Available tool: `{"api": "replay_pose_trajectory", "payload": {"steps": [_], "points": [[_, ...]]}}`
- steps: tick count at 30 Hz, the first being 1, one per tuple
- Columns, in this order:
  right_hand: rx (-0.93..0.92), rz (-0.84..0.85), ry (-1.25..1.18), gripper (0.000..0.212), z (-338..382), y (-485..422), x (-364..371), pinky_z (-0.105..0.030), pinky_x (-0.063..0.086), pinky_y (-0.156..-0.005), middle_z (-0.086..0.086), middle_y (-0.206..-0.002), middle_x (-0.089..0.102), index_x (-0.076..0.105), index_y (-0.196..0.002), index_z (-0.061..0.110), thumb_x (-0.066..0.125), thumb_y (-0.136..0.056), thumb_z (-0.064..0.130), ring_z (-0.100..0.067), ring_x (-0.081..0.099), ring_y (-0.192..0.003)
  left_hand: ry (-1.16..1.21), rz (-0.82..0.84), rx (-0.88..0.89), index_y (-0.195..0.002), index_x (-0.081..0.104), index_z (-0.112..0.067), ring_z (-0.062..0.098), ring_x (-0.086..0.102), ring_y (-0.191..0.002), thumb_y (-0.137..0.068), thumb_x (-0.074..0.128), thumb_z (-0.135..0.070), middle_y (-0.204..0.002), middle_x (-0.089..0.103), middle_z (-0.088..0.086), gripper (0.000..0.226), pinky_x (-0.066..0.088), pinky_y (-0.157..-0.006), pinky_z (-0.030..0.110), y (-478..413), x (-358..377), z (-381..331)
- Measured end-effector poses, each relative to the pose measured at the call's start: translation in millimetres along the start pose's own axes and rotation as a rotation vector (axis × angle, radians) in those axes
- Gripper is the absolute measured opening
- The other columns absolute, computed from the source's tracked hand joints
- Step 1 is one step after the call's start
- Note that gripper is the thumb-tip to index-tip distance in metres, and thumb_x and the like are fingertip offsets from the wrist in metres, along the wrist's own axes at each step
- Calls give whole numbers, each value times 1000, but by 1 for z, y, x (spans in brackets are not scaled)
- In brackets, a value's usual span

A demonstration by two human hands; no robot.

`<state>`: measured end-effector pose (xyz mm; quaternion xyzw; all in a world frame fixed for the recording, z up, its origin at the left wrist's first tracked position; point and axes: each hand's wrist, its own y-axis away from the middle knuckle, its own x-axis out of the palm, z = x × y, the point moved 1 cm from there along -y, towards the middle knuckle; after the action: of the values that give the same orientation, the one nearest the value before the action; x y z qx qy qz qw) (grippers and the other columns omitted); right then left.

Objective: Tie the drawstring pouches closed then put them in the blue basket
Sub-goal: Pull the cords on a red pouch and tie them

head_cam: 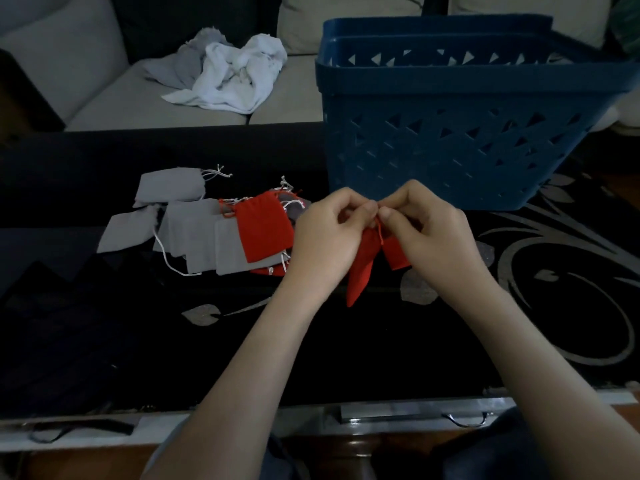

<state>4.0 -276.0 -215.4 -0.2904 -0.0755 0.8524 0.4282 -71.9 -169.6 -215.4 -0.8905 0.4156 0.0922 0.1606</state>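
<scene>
Centrally, left hand (325, 233) and right hand (426, 230) meet fingertip to fingertip. Both curled, pinching cord at neck of red pouch (360, 271); knot hidden by fingers. Pouch hangs between palms above dark desk (104, 323). Blue basket (450, 150) just behind hands, interior not visible. Grey pouches (201, 233) heaped centre left, spare red pouch (263, 230) on top. Dim light, cords hard to trace.

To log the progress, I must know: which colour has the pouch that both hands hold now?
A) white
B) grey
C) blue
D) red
D: the left hand and the right hand pinch the top of a red pouch, which hangs below them in front of the blue basket.
</scene>
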Motion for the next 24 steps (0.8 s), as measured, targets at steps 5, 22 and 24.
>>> {"api": "replay_pose_trajectory", "payload": {"steps": [5, 22, 24], "points": [[-37, -26, 85, 6, -3, -2, -2, -10, 43, -61, 7, -68, 68, 59, -85, 11, 58, -91, 12, -7, 62, -69, 98, 48, -89, -76, 69, -20, 7, 59, -67, -91, 62, -21, -66, 65, -8, 16, 43, -68, 28, 0, 2, 2], [243, 105, -14, 7, -9, -3, 1, -25, 46, -68, 6, -69, 64, 64, -82, 21, 64, -88, 24, -8, 57, -65, 349, 14, -270, -76, 72, -15, 12, 65, -70, -87, 64, -8, -69, 69, 1, 15, 51, -69, 26, -1, 8, 4], [295, 111, -81, 16, -10, -4, 1, -28, 46, -66, 4, -66, 65, 66, -73, 21, 64, -88, 16, -6, 57, -61, 350, -24, -265, -78, 72, -13, 13, 64, -71, -87, 65, -10, -70, 69, 1, 12, 51, -71, 27, -1, 8, 3]]}}
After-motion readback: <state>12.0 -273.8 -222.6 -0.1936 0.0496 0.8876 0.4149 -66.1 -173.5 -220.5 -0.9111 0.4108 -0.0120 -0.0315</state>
